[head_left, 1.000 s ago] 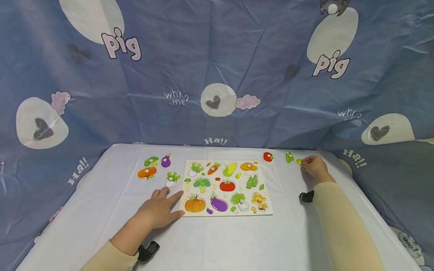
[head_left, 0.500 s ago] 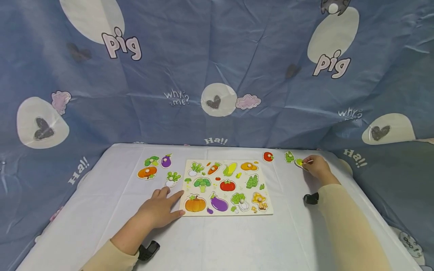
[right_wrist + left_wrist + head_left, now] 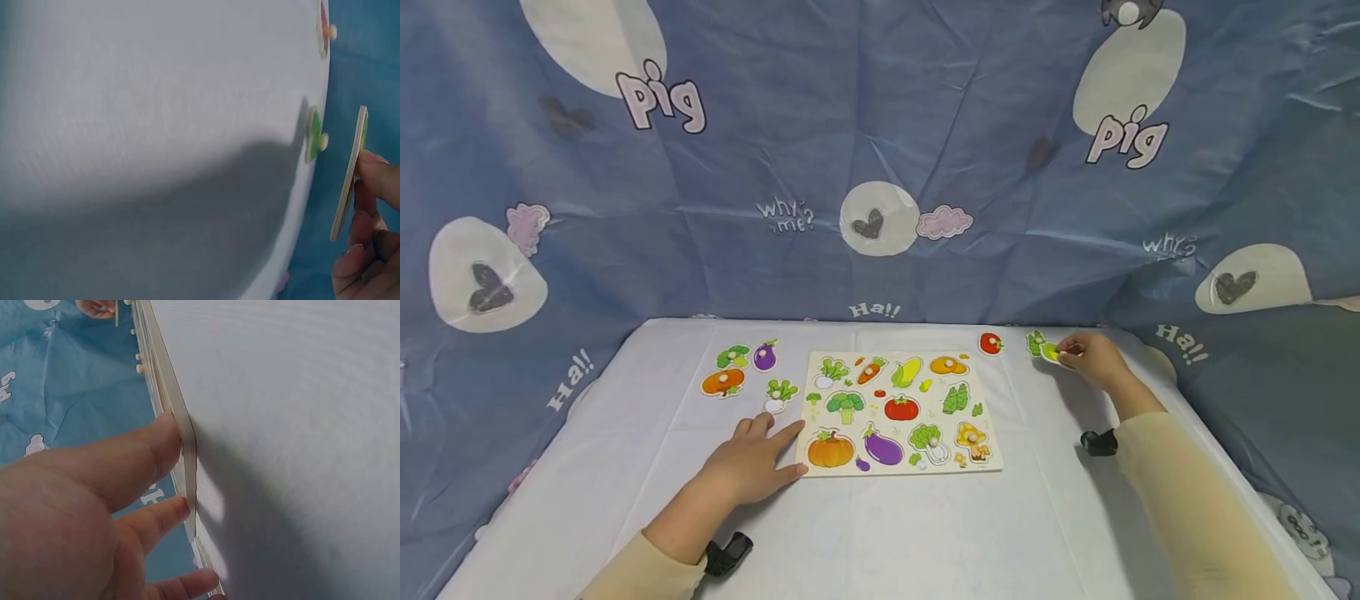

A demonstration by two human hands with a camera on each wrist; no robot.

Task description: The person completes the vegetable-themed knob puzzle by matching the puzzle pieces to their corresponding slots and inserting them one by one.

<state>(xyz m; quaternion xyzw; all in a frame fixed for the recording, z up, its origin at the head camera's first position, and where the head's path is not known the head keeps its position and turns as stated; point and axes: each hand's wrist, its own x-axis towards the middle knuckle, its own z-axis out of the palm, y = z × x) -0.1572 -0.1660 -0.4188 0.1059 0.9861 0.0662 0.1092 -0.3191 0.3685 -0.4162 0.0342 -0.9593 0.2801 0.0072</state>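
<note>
My right hand point(image 3: 1097, 362) pinches a yellow-green corn puzzle piece point(image 3: 1050, 353) above the table's far right. Edge-on in the right wrist view, the wooden piece point(image 3: 347, 181) is lifted off the cloth. Beside it lies a green asparagus-like piece point(image 3: 1035, 342) with a knob, which it partly overlaps in the head view. A red tomato piece point(image 3: 990, 343) lies farther left. My left hand point(image 3: 748, 462) rests spread at the left edge of the vegetable puzzle board point(image 3: 865, 425), thumb and forefinger touching it. Carrot, potato, cabbage and mushroom pieces with knobs sit in the board.
Left of the board lie loose broccoli point(image 3: 732, 357), eggplant point(image 3: 765, 356), pumpkin point(image 3: 723, 382) and radish point(image 3: 780, 395) pieces. A white cloth point(image 3: 917, 542) covers the table. Blue printed fabric point(image 3: 775, 275) hangs behind and at the sides.
The right hand has raised the corn piece from the table and shifted it slightly left, toward the green piece. The left hand has stayed at the board's edge.
</note>
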